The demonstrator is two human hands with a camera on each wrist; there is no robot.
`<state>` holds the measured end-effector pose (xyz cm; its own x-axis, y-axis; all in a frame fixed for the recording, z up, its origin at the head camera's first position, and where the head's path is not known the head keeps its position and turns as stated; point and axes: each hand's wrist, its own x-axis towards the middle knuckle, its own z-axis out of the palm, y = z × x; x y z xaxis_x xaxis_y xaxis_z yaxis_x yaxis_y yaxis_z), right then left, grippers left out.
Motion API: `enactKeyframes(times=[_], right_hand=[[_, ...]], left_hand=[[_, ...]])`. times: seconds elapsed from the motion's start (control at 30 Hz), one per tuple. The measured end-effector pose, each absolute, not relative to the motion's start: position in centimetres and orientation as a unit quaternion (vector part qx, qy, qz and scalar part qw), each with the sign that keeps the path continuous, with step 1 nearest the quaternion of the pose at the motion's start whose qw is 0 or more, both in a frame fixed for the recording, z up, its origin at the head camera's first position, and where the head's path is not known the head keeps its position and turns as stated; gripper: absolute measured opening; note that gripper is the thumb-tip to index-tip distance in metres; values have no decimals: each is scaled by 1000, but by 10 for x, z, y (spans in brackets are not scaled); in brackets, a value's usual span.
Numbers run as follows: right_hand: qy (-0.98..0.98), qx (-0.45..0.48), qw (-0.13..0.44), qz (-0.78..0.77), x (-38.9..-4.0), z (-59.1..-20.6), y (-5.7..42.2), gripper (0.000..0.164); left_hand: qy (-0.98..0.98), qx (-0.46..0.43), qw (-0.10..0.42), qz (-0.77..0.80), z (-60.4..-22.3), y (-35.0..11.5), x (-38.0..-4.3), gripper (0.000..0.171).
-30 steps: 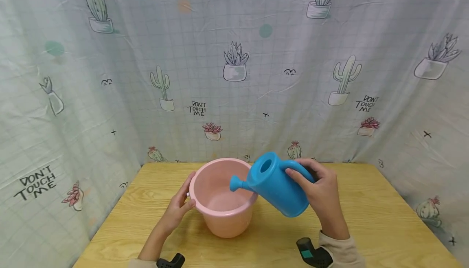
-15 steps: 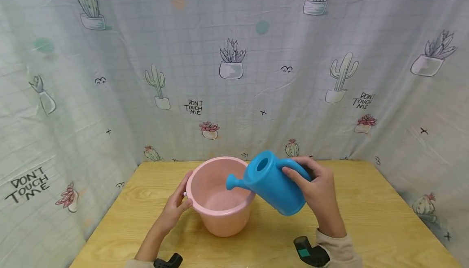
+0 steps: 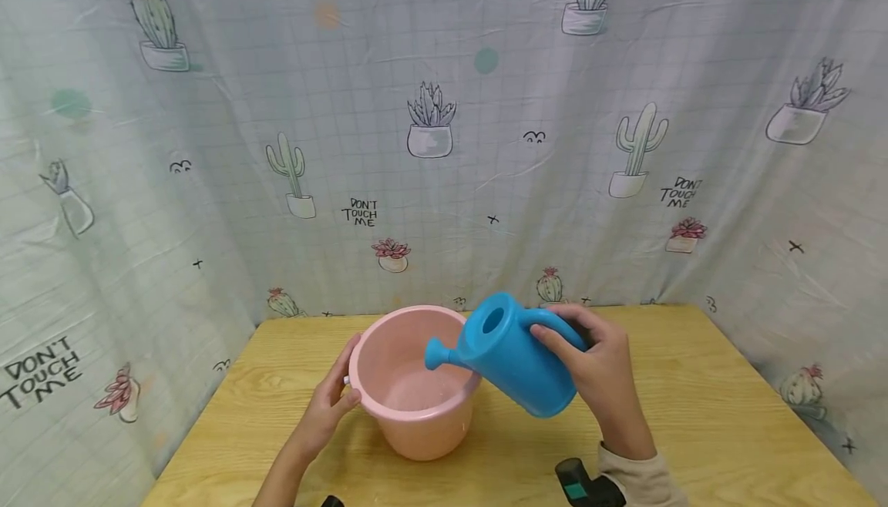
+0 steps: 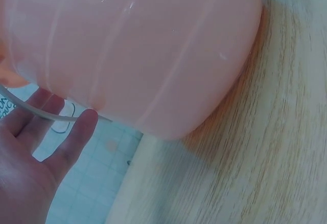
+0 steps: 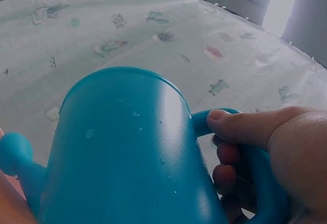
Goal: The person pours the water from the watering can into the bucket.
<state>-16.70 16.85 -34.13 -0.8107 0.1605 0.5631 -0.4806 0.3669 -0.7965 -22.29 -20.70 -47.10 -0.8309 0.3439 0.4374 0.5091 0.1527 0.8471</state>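
Note:
A pink bucket stands on the wooden table. My left hand lies spread against its left side, thumb at the near rim and fingers along the outer wall. In the left wrist view those fingers are fairly straight, beside a thin pale bail handle. My right hand grips the loop handle of a blue watering can, thumb on top and fingers curled through it. The can leans left, its spout head over the bucket's mouth. Water drops cling to the can.
The wooden table extends to both sides of the bucket. A cactus-print curtain hangs behind and along both sides. Black devices are strapped at the wrists. A lit lamp shows overhead in the right wrist view.
The head view has shifted slightly, moving everything a little left in the picture. Both hands, the bucket and the tilted watering can keep nearly the same places relative to each other.

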Motion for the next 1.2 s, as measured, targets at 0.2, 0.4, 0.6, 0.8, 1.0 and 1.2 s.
enactKeyframes(times=[0.2, 0.4, 0.6, 0.8, 1.0, 1.2], right_hand=[[-767, 110, 288, 563, -168, -342, 165, 21], [-770, 112, 286, 560, -169, -342, 163, 21], [-778, 109, 289, 546, -171, -341, 163, 21], [-783, 109, 290, 539, -174, -341, 164, 20], [-786, 106, 284, 539, -176, -338, 163, 20], [-787, 113, 286, 535, -177, -337, 162, 21]], left_hand=[[-757, -287, 78, -582, -473, -209, -223, 68], [-759, -286, 79, -580, -472, -210, -224, 67], [-760, -282, 76, -581, -471, -210, -224, 68], [-758, -280, 71, -585, -472, -210, -223, 68], [-750, -292, 70, -589, -473, -210, -224, 67], [-747, -293, 68, -593, -472, -209, -223, 68]])
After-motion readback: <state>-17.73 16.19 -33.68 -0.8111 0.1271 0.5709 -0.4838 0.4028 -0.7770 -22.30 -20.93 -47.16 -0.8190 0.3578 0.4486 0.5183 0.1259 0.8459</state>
